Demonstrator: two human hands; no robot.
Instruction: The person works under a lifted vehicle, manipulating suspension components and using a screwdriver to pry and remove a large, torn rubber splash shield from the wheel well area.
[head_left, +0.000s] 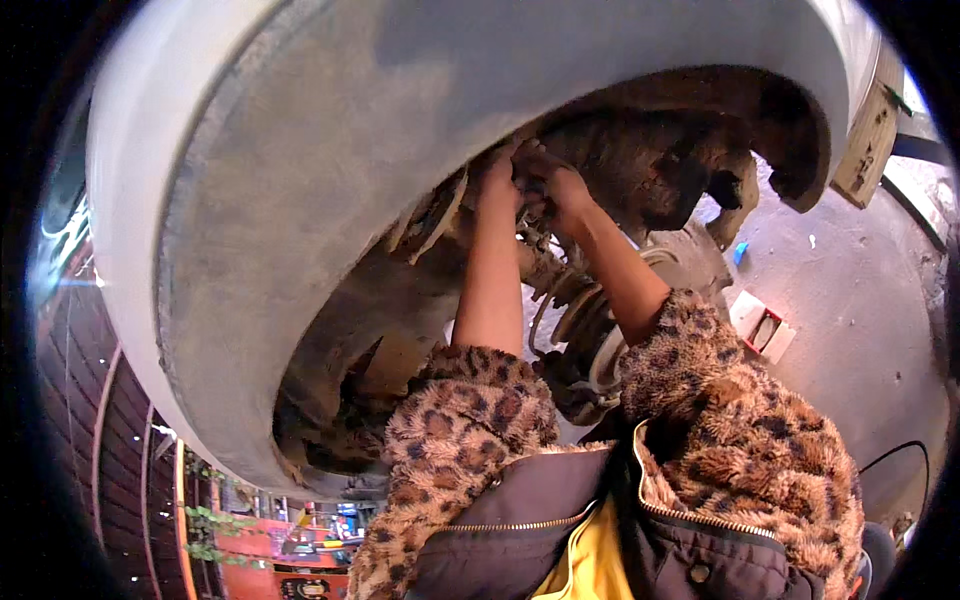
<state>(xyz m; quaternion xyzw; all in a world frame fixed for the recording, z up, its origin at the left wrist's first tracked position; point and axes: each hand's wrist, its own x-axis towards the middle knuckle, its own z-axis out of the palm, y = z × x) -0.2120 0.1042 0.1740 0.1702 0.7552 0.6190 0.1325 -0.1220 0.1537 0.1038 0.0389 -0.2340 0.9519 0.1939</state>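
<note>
Both my arms reach up into the dark wheel well of a car, beneath its dull grey fender (290, 190). My left hand (500, 178) and my right hand (558, 182) meet close together near the upper lip of the arch. Their fingers are curled in toward each other around something small and dark that shadow hides. Below the hands, between my forearms, is a dirty suspension assembly with a coil spring (580, 318). Rusty, mud-caked inner panels (645, 160) surround it.
On the concrete floor (850, 300) to the right lie an open red-and-tan box (764, 326) and a small blue object (740, 253). A wooden beam (868, 150) stands at the upper right. At lower left, a red surface (250, 548) is near assorted tools.
</note>
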